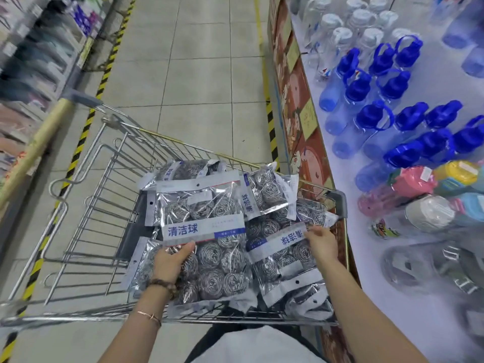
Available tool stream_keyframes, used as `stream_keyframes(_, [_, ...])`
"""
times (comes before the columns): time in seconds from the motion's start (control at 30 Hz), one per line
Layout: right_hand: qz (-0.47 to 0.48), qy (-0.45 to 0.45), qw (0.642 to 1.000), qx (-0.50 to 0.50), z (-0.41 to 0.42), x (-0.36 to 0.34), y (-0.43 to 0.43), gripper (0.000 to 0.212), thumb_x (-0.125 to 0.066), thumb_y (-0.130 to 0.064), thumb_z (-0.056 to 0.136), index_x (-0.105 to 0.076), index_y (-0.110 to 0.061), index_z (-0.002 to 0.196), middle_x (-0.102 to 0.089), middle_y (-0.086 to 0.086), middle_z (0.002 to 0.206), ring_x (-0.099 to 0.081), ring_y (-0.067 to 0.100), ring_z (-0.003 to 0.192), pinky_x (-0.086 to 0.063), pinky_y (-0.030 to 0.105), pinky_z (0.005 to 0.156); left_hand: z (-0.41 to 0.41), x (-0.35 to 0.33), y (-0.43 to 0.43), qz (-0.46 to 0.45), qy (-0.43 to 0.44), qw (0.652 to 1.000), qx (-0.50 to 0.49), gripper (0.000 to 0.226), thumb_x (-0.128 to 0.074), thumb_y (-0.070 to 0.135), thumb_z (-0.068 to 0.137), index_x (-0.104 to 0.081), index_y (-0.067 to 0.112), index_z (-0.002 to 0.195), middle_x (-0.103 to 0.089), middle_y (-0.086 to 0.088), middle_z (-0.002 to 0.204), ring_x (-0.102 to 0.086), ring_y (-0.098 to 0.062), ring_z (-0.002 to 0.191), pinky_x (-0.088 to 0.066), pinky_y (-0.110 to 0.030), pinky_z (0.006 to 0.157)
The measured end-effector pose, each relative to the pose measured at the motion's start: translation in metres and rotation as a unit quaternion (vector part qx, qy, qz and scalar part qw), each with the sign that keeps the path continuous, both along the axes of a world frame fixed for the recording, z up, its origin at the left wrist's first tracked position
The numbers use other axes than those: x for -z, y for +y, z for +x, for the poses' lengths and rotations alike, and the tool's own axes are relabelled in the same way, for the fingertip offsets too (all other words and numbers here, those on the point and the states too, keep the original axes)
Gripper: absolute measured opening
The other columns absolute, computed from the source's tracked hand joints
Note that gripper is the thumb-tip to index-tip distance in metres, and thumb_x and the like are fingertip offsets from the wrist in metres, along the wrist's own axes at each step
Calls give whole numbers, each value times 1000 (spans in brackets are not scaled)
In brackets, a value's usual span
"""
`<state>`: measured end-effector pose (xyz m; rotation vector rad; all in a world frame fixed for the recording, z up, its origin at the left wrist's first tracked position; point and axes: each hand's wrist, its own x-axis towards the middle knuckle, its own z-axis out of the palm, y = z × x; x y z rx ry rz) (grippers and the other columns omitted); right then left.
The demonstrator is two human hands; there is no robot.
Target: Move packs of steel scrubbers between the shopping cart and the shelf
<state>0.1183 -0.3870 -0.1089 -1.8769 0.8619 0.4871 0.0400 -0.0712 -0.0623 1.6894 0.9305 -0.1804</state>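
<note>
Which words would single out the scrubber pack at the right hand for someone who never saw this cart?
Look in the wire shopping cart beside the bottle shelf, at its near right corner. There the right hand grips a scrubber pack. Its blue label reads upside down, unlike the neighbouring pack's upright label.

Glossy clear plastic packs (201, 205) hold coiled steel scrubbers (209, 255) with a bright metallic sheen. The shopping cart (110, 195) is shiny wire metal. At three o'clock, translucent blue plastic bottles (366, 121) stand on a smooth white shelf (348, 158).
</note>
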Motion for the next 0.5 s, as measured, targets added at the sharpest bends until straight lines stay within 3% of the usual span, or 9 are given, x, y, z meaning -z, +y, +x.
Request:
stream_keyframes(0.1, [-80,31,991,-100,-1,13,-3,58,-70,-28,84,-49,-4,132,-56,15,129,-56,31,113,-43,35,92,-2,1,-3,15,12,1000,-23,27,-72,19,77,-58,8,99,-60,1,82,-53,-20,89,-41,-30,77])
stream_keyframes(0.17, [-82,56,984,-147,2,21,-1,78,-75,-40,77,-39,-8,139,-49,14,138,-50,32,122,-42,43,99,-1,0,-8,24,19,999,-26,18,-71,17,78,-57,12,89,-55,5,75,-50,-17,83,-39,-24,69])
stream_keyframes(0.27, [-73,109,979,-159,9,20,7,100,-77,-53,68,-28,-12,144,-45,12,142,-48,33,125,-39,50,103,2,1,-13,15,29,999,-21,19,-72,17,77,-57,16,90,-59,-2,87,-51,-17,88,-41,-28,79])
stream_keyframes(0.37, [-34,124,982,-137,11,24,17,108,-77,-57,66,-25,-5,145,-41,17,145,-43,36,129,-36,48,106,5,9,-13,2,52,998,-33,34,-75,21,73,-58,12,101,-62,-7,100,-55,-22,96,-44,-34,87])
stream_keyframes(0.43, [-21,138,979,-149,6,27,22,95,-77,-59,65,-44,-4,135,-50,16,137,-47,34,125,-38,44,105,6,11,-13,2,56,998,-35,41,-76,22,72,-58,9,106,-64,-9,104,-57,-23,99,-45,-37,89])
stream_keyframes(0.5, [44,134,982,-126,1,27,28,51,-79,-47,68,-66,-10,100,-63,11,114,-57,29,110,-42,41,102,4,12,-11,3,58,998,-37,40,-76,21,72,-59,9,106,-64,-8,104,-57,-23,100,-45,-38,91])
